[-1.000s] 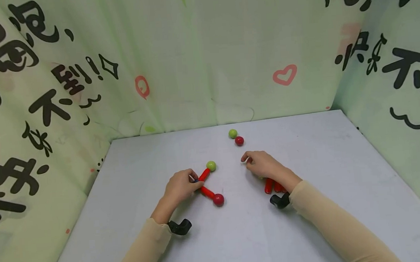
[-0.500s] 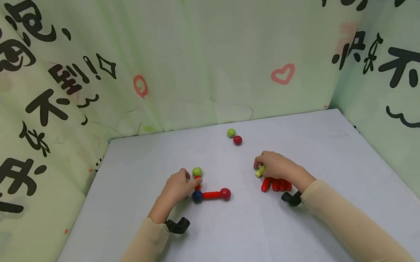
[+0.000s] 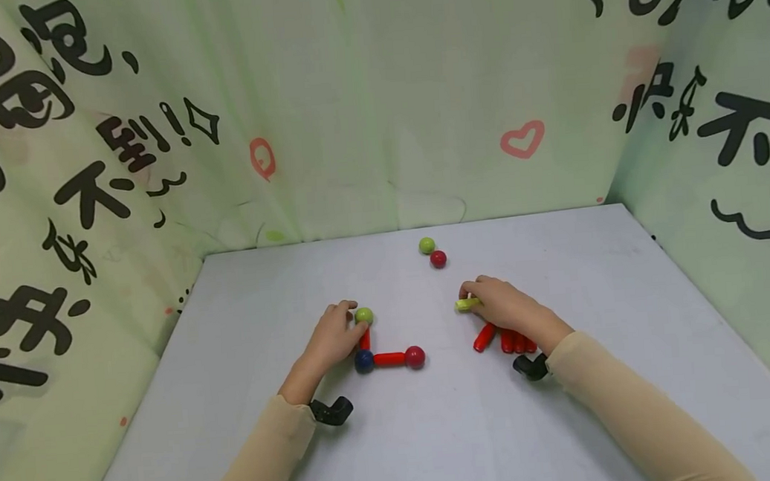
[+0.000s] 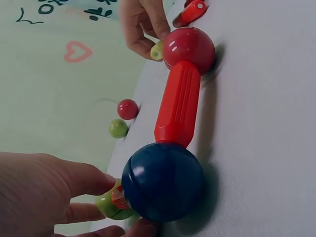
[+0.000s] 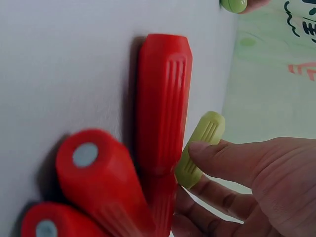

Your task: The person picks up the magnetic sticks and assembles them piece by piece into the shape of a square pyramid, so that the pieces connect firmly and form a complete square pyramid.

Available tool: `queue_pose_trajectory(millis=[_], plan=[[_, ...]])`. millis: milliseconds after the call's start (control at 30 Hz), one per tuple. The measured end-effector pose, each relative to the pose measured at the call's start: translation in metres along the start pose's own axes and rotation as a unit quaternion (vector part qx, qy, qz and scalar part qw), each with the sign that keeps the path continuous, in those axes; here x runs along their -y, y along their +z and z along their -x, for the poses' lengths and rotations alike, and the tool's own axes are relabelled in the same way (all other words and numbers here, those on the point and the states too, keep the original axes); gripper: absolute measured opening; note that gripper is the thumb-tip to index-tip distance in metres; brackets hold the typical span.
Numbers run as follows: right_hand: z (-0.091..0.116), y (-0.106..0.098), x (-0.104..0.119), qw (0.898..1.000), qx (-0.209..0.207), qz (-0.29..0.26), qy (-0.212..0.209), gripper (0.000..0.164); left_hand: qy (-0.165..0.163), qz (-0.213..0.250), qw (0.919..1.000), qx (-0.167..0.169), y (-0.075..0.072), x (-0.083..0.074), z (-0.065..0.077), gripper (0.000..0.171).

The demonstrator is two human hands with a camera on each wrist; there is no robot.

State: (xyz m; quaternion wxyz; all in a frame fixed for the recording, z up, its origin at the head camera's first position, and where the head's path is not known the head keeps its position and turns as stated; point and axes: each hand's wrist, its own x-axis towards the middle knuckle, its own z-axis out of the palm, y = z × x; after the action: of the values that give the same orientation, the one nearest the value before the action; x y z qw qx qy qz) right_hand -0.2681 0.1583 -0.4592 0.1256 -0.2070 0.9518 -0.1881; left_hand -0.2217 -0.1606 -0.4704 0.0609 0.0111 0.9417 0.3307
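Note:
My left hand (image 3: 330, 337) holds the green ball (image 3: 364, 315) of an L-shaped magnetic-stick piece, its thumb against the ball in the left wrist view. A red magnetic rod (image 3: 365, 339) joins that ball to a dark blue ball (image 4: 163, 182) at the corner. From there a second red rod (image 4: 178, 106) runs right to a red ball (image 3: 415, 357). My right hand (image 3: 502, 304) pinches a yellow-green rod (image 5: 203, 145) between thumb and fingers. Beneath that hand lie several red rods (image 5: 164, 98), partly covered in the head view; some show silvery round ends.
A loose green ball (image 3: 427, 245) and a red ball (image 3: 438, 259) sit side by side toward the back of the white table (image 3: 346, 452). Printed cloth (image 3: 377, 122) hangs behind and along both sides. Each wrist wears a black camera mount (image 3: 332, 412).
The L-shaped piece has turned, and my left hand has shifted from its blue corner ball to the green ball. My right hand has picked up the yellow-green rod and moved it slightly left.

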Motion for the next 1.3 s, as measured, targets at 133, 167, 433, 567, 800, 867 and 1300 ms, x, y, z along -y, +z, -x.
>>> queue_pose_trajectory(millis=[133,167,433,567,800,867,1300], plan=[[-0.004,0.004,0.008,1.0,-0.009,-0.004,-0.005,0.021,0.008,0.001,1.0,-0.002,0.003,-0.001,-0.002,0.046],[-0.005,0.005,0.01,1.0,-0.011,-0.004,-0.008,0.021,0.009,0.0,0.9999,-0.004,0.004,-0.002,-0.003,0.046],[-0.019,0.016,0.042,0.999,-0.011,-0.016,-0.044,0.024,0.009,0.009,0.9998,-0.016,0.009,-0.001,-0.008,0.044],[-0.029,0.023,0.059,0.998,-0.005,-0.021,-0.061,0.024,0.006,0.009,0.9998,-0.017,0.01,-0.002,-0.008,0.043],[-0.044,0.035,0.082,0.997,0.001,-0.009,-0.079,0.023,-0.005,0.013,0.9998,-0.013,0.01,-0.003,-0.006,0.042],[-0.047,0.037,0.087,0.997,0.001,-0.005,-0.083,0.023,-0.003,0.011,0.9998,-0.014,0.01,-0.003,-0.006,0.041],[-0.055,0.041,0.101,0.997,0.009,0.013,-0.079,0.026,0.006,0.011,0.9998,-0.013,0.008,-0.005,-0.006,0.04]])
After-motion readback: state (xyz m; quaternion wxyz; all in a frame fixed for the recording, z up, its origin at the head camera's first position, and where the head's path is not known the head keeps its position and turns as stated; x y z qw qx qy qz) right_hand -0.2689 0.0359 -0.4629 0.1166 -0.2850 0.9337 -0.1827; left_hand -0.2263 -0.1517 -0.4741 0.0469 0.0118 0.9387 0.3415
